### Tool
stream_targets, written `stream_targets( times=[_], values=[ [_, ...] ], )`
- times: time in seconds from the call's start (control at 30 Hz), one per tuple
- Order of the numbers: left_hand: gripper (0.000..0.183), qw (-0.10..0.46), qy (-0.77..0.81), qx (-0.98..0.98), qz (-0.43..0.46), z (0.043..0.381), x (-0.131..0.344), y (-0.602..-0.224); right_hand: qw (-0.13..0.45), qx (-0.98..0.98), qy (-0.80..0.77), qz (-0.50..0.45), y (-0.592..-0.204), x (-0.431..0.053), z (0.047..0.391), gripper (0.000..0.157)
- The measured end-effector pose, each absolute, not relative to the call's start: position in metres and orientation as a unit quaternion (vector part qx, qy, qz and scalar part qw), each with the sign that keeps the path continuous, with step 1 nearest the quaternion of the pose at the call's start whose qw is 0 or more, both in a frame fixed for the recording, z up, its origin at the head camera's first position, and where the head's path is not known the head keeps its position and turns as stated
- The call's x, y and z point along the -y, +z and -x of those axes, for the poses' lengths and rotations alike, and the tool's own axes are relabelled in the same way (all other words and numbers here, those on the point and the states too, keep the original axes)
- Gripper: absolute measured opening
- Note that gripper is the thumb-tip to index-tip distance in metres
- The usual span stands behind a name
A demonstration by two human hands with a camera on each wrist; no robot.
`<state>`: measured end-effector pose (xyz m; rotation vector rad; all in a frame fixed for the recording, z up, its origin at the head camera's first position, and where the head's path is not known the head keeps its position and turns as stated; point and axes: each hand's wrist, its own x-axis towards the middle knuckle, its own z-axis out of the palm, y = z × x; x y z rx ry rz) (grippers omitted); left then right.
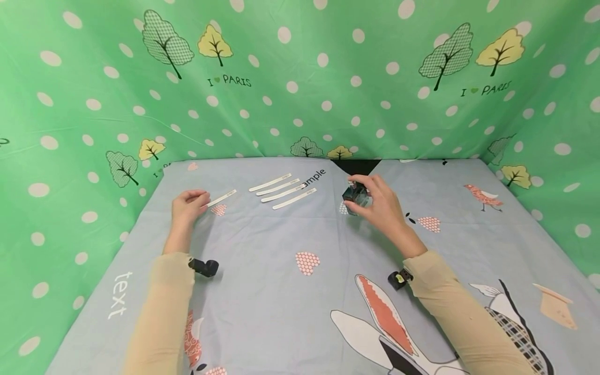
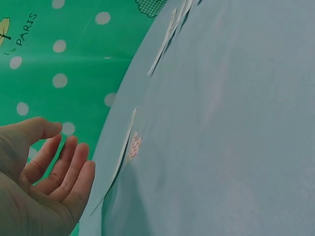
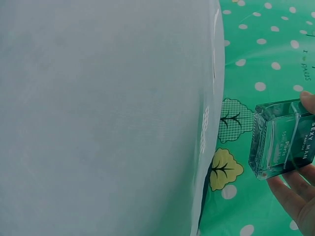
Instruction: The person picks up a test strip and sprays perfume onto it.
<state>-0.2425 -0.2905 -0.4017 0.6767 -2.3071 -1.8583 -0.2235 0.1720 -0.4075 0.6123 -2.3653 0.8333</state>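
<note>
My right hand (image 1: 383, 208) grips a square glass perfume bottle (image 1: 354, 197) with a dark teal tint, thumb on one side and fingers on the other. In the right wrist view, lettering shows on the face of the bottle (image 3: 280, 140), which is tilted. At the left, my left hand (image 1: 188, 204) is beside a single white paper test strip (image 1: 224, 197) lying on the cloth. Its fingers are loosely bent, with a gap between thumb and fingertips in the left wrist view, and nothing is between them.
Several more white paper strips (image 1: 294, 199) lie side by side in a slanted row between the hands. A grey-blue printed cloth (image 1: 262, 245) covers the table. Green dotted curtains (image 1: 290, 120) hang behind it and at both sides.
</note>
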Motion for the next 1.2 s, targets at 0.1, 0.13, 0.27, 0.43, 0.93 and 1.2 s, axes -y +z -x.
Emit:
stream_targets(
  times=[0.1,0.13,0.27,0.43,0.93,1.2],
  values=[
    [0.009,0.052,-0.607,0.762,-0.219,0.243,0.288,-0.402,0.276,0.881,0.31,-0.227,-0.407,-0.172,0.224,0.057],
    [0.009,0.052,-0.607,0.763,-0.218,0.243,0.287,-0.402,0.276,0.881,0.309,-0.227,-0.407,-0.172,0.224,0.057],
    [0.011,0.048,-0.598,0.77,-0.218,0.245,0.283,-0.403,0.276,0.882,0.308,-0.226,-0.407,-0.171,0.223,0.057],
    [0.014,0.049,-0.591,0.777,-0.214,0.247,0.279,-0.405,0.275,0.883,0.308,-0.223,-0.407,-0.171,0.223,0.057],
    [0.032,0.044,-0.602,0.777,-0.18,0.25,0.268,-0.407,0.272,0.884,0.306,-0.224,-0.407,-0.169,0.223,0.058],
    [0.037,0.041,-0.611,0.771,-0.178,0.251,0.263,-0.409,0.268,0.885,0.309,-0.221,-0.407,-0.168,0.224,0.058]
  ],
)
